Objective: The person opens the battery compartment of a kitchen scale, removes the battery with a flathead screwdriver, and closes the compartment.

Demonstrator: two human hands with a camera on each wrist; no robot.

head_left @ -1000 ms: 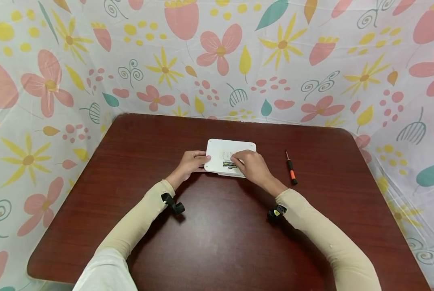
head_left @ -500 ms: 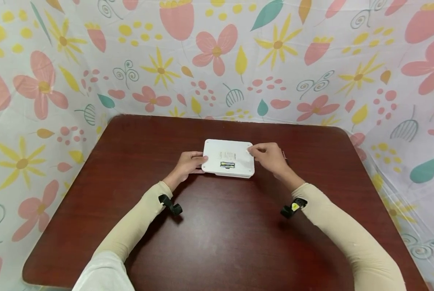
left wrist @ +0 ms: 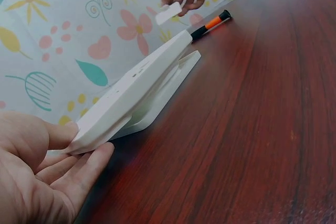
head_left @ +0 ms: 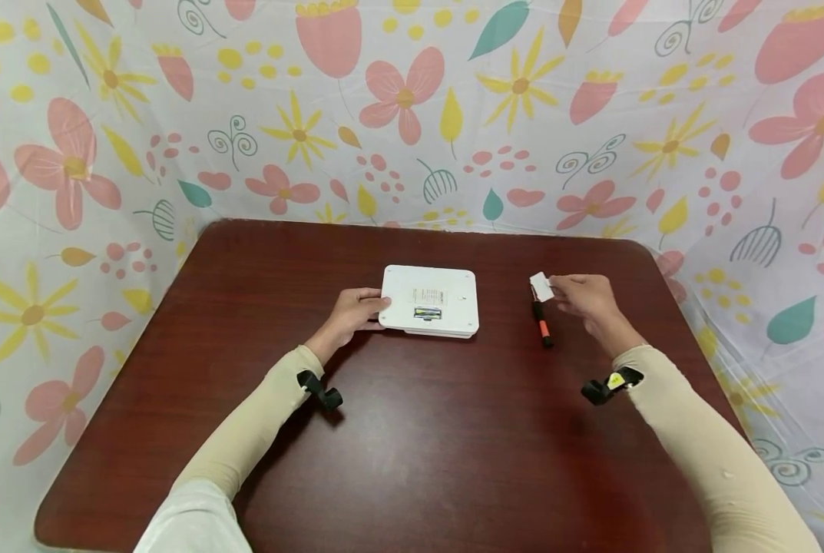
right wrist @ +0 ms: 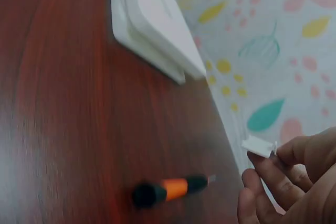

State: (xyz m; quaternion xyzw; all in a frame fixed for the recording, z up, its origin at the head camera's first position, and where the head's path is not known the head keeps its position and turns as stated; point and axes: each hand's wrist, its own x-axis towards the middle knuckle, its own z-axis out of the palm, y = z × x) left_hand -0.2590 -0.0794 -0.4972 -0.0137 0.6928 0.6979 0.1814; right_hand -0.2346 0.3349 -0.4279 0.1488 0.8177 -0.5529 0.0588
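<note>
A white square device [head_left: 453, 311] with a label and small marks at its corners lies underside up on the table. In its open compartment, batteries [head_left: 428, 313] are visible. My left hand [head_left: 351, 313] grips the device's left edge, thumb above and fingers below; in the left wrist view the device [left wrist: 131, 93] sits tilted above another white part. To the right, my right hand [head_left: 587, 298] pinches a small white battery cover [head_left: 541, 286] in the air, near the metal tip of a screwdriver. In the right wrist view the cover [right wrist: 257, 145] is between thumb and fingers.
The screwdriver [head_left: 542, 326], black and orange, lies on the dark red-brown table [head_left: 412, 445] right of the device. A floral curtain [head_left: 412, 153] stands behind the table and along its sides.
My right hand has lifted away from the device's compartment and moved right with the cover, over toward the screwdriver. The batteries are now uncovered to view. My left hand keeps its grip.
</note>
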